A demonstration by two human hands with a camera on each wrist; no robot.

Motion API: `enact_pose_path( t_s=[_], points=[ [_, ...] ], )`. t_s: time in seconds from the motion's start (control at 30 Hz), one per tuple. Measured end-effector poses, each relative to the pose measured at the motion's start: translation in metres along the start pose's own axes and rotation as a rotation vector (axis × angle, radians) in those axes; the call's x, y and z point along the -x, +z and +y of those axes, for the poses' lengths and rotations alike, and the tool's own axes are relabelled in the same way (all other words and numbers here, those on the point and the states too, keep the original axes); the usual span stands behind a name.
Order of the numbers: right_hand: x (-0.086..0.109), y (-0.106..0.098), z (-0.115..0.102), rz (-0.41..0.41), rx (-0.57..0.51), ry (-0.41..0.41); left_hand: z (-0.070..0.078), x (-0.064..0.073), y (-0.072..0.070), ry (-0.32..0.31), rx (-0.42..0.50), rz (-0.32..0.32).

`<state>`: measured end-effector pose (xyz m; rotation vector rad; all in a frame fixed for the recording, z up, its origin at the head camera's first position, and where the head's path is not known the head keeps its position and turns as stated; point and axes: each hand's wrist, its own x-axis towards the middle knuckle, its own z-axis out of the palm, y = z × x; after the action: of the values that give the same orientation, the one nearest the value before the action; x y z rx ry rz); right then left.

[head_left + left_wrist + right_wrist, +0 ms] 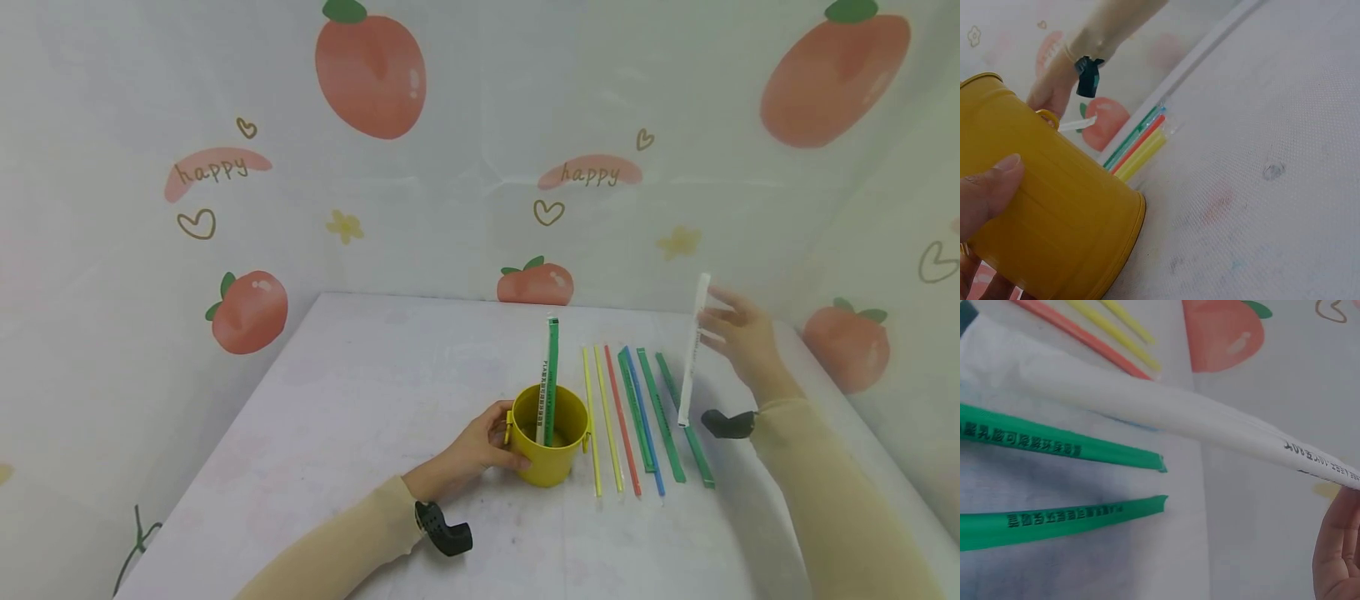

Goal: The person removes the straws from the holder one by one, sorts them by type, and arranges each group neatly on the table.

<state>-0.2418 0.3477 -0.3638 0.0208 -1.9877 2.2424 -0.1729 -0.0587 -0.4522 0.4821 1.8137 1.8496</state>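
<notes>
My left hand (480, 446) grips a small yellow bucket (545, 467) by its side, with the thumb (1004, 187) on the wall in the left wrist view. Inside the bucket stand a green-wrapped straw (552, 367) and a white-wrapped straw (542, 417), leaning close together. To the right, my right hand (742, 337) pinches another white-wrapped straw (693, 358), held nearly upright above the row on the table. Dark printing shows on its wrapper (1229, 434) in the right wrist view; part of the hand is out of that frame.
Between bucket and right arm lies a row of straws: yellow straws (607, 417), a red straw (622, 417), a blue straw (651, 442) and several green-wrapped straws (662, 417). A white table (360, 383) meets a fruit-printed curtain (450, 208) behind.
</notes>
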Motion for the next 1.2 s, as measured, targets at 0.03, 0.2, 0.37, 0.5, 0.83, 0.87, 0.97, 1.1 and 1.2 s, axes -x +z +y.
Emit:
enact_pose_path(
  t_s=[0.03, 0.2, 0.37, 0.5, 0.83, 0.87, 0.97, 1.1, 1.2],
  points=[
    [0.001, -0.001, 0.002, 0.0, 0.026, 0.001, 0.0, 0.0, 0.0, -0.001, 0.0, -0.001],
    [0.004, -0.006, 0.008, -0.005, 0.115, 0.008, 0.0, 0.0, 0.0, -0.002, -0.012, 0.003],
    [0.008, -0.01, 0.011, -0.029, 0.126, 0.026, 0.001, 0.001, 0.0, -0.007, -0.025, 0.014],
    [0.009, -0.014, 0.016, -0.04, 0.181, 0.033, 0.0, 0.001, 0.0, -0.003, -0.024, 0.012],
    [0.011, -0.025, 0.026, -0.082, 0.518, 0.077, -0.001, 0.0, 0.0, 0.02, 0.0, 0.0],
    [0.012, -0.026, 0.027, -0.084, 0.539, 0.079, -0.001, 0.0, 0.0, 0.018, 0.0, 0.0],
    [0.014, -0.027, 0.028, -0.096, 0.548, 0.092, -0.001, 0.0, -0.001, 0.019, -0.004, 0.0],
    [0.018, -0.028, 0.029, -0.117, 0.538, 0.106, -0.001, -0.001, -0.001, 0.016, -0.005, 0.005],
    [0.02, -0.031, 0.033, -0.131, 0.551, 0.128, -0.001, -0.001, 0.0, 0.01, -0.005, 0.007]
  ],
)
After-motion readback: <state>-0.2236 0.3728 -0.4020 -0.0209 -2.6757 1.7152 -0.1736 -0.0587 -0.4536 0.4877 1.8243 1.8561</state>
